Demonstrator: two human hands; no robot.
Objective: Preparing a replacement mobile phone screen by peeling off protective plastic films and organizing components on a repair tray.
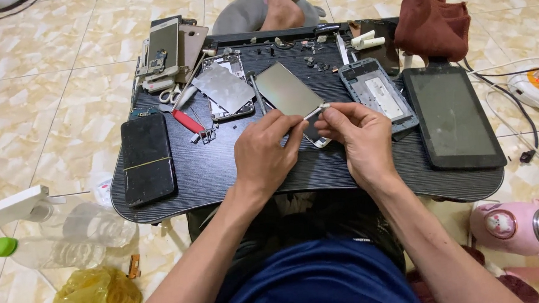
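Phone screen (288, 93) pinched by both hands; pink flask (523, 228) lidless

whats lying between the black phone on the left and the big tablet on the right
In the head view, between the black phone and the tablet are both hands, left and right, holding a phone screen panel, with bare desk nearer the phone.

A thin white strip (314, 111) is pinched at both ends, lying nearly level. Beneath it, a glossy grey phone screen panel (287, 89) lies tilted on the black table (220, 167).
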